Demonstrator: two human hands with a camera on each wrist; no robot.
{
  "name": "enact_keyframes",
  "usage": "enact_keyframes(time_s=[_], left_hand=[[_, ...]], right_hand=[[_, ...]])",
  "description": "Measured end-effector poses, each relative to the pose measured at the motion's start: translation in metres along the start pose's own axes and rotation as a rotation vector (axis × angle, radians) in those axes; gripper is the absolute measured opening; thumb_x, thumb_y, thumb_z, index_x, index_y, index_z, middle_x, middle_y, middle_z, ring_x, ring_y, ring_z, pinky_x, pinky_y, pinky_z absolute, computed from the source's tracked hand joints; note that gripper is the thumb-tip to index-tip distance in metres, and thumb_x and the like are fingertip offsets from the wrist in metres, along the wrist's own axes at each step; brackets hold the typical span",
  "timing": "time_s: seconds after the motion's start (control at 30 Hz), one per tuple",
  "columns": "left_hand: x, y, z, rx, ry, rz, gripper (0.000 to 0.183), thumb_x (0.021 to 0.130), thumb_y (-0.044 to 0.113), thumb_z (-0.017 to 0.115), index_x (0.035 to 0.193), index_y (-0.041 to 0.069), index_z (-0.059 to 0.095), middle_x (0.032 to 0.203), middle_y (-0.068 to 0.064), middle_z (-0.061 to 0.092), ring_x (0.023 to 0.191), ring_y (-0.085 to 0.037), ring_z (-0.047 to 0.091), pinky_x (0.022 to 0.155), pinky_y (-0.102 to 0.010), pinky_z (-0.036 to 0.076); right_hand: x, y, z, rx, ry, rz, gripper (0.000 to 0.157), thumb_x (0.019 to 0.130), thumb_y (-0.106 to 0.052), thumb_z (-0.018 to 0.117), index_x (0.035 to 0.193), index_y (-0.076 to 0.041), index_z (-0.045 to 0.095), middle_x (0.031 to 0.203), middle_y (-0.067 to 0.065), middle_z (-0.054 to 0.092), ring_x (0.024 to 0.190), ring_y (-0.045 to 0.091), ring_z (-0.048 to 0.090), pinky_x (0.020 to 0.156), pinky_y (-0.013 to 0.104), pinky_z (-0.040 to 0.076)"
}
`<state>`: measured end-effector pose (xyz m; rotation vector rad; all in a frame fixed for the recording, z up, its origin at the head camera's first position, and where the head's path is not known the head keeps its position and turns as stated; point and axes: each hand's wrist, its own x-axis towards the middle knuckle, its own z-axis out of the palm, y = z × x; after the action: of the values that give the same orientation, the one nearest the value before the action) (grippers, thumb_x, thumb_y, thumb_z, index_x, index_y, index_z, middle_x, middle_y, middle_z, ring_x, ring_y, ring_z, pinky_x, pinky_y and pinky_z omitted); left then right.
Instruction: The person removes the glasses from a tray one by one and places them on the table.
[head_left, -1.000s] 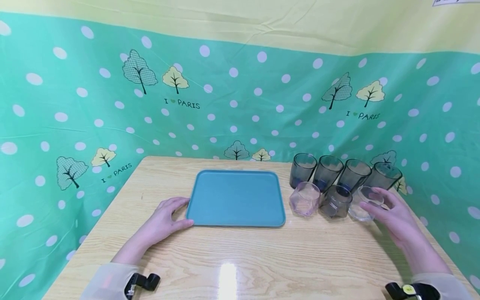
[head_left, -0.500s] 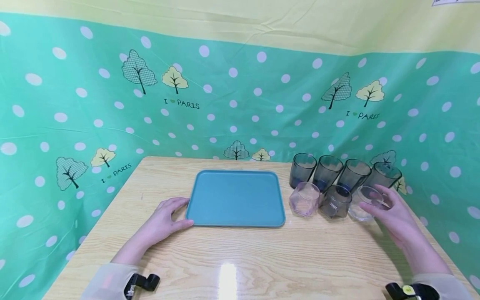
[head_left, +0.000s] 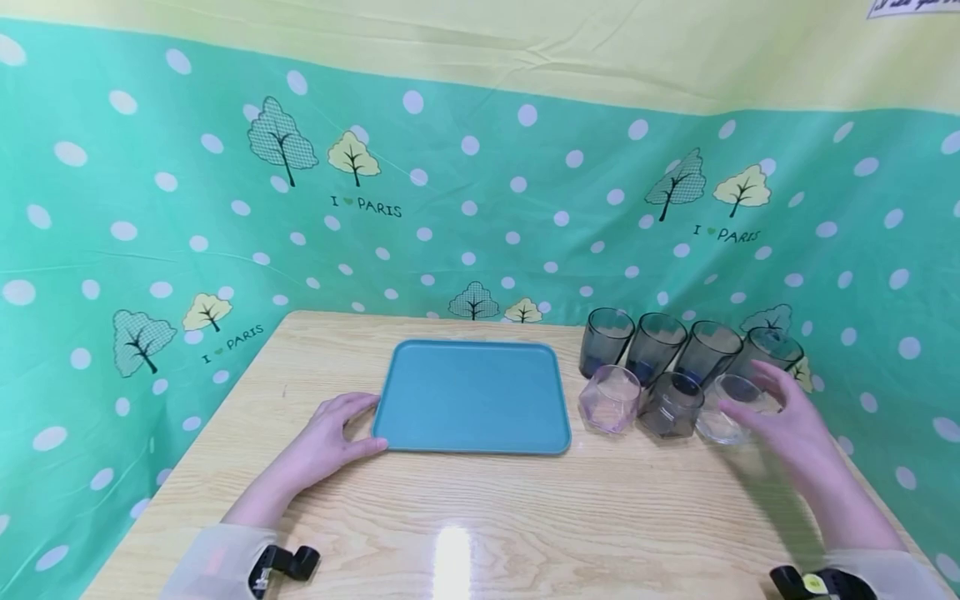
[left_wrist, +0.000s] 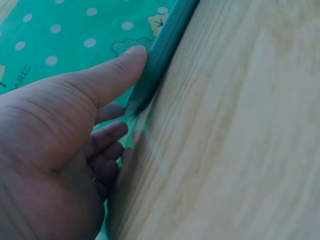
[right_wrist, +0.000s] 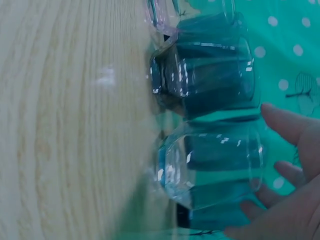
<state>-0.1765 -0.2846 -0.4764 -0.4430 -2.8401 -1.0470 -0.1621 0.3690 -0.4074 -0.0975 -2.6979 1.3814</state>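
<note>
My left hand [head_left: 326, 437] rests at the near left corner of a blue rectangular tray [head_left: 472, 400]. In the left wrist view its thumb lies against the tray's rim [left_wrist: 161, 55], the other fingers loosely bent beside the corner. On the right, my right hand [head_left: 791, 429] hovers at the top of a short clear glass [head_left: 722, 427], thumb and fingers spread about its rim. The right wrist view has the clear glass [right_wrist: 210, 160] upright on the table, fingertips beside its mouth. To its left stand a short smoky faceted glass [head_left: 670, 408] and a pinkish faceted glass [head_left: 609, 404].
Several tall smoky glasses [head_left: 655, 346] stand in a row behind the short ones. The wooden table [head_left: 562, 517] ends at a green dotted cloth [head_left: 465, 225] hung behind and beside it.
My right hand has risen slightly, its fingers moving up from the clear glass, which stays in place. The left hand and the tray keep their positions.
</note>
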Motion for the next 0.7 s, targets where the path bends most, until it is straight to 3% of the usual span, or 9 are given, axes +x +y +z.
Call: enact_keyframes(time_s=[0.17, 0.37, 0.53, 0.7], left_hand=[[-0.002, 0.002, -0.002, -0.004, -0.001, 0.002, 0.084, 0.093, 0.042, 0.091, 0.157, 0.0, 0.057, 0.159, -0.027, 0.053, 0.147, -0.054, 0.043, 0.12, -0.076, 0.036], [-0.001, 0.007, -0.004, 0.004, 0.024, 0.001, 0.074, 0.105, 0.041, 0.079, 0.159, -0.003, 0.053, 0.16, -0.031, 0.049, 0.148, -0.057, 0.042, 0.12, -0.076, 0.036], [0.0, 0.018, -0.005, 0.035, 0.042, -0.018, 0.071, 0.11, 0.042, 0.069, 0.161, -0.004, 0.051, 0.162, -0.034, 0.046, 0.149, -0.058, 0.04, 0.122, -0.076, 0.033], [0.0, 0.028, -0.005, 0.07, 0.069, -0.018, 0.069, 0.113, 0.043, 0.065, 0.161, -0.005, 0.05, 0.162, -0.034, 0.046, 0.149, -0.057, 0.041, 0.122, -0.074, 0.034]], right_hand=[[-0.004, -0.017, 0.002, -0.156, 0.044, -0.037, 0.107, 0.105, -0.049, 0.076, 0.177, -0.006, 0.009, 0.177, 0.038, 0.006, 0.153, 0.073, 0.011, 0.109, 0.093, 0.02], [-0.006, -0.034, 0.012, -0.312, 0.126, -0.155, 0.103, 0.103, -0.044, 0.081, 0.174, 0.002, 0.02, 0.172, 0.044, 0.014, 0.151, 0.073, 0.018, 0.11, 0.092, 0.023], [-0.009, -0.051, 0.031, -0.383, 0.164, -0.273, 0.097, 0.102, -0.037, 0.083, 0.171, 0.003, 0.027, 0.169, 0.043, 0.025, 0.15, 0.071, 0.023, 0.118, 0.088, 0.018], [-0.012, -0.072, 0.055, -0.421, 0.172, -0.385, 0.087, 0.103, -0.031, 0.081, 0.168, 0.004, 0.035, 0.167, 0.04, 0.032, 0.151, 0.067, 0.027, 0.129, 0.076, 0.004]])
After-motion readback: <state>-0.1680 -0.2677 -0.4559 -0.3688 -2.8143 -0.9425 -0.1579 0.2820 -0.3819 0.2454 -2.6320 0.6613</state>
